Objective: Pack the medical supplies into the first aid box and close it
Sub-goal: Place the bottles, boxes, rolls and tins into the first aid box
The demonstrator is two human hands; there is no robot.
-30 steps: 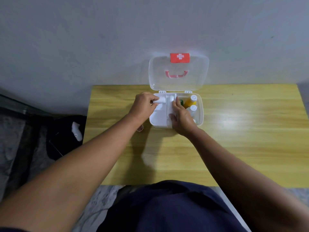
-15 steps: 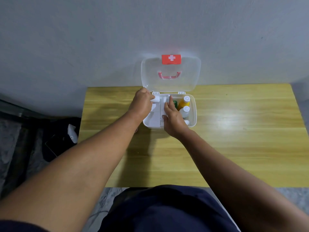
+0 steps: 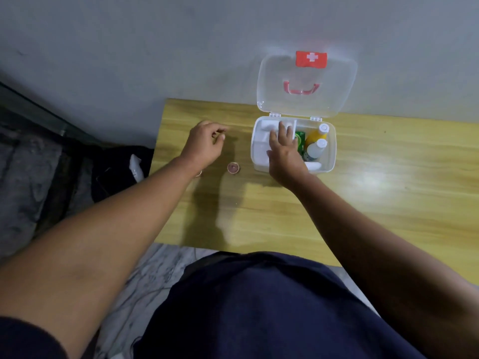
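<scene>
We see the box (image 3: 329, 161) open on the surface (image 3: 388, 203), its clear lid (image 3: 337, 99) upright against the wall; our right hand (image 3: 285, 154) lies flat over the white tray (image 3: 260, 146) inside, fingers spread; beside it stand a yellow bottle (image 3: 316, 134), a white bottle (image 3: 316, 149) and a green pack (image 3: 300, 139); our left hand (image 3: 204, 146) hovers left of the box, fingers loosely curled, grip empty as far as we can tell; a small round jar (image 3: 233, 167) sits between hand and box.
</scene>
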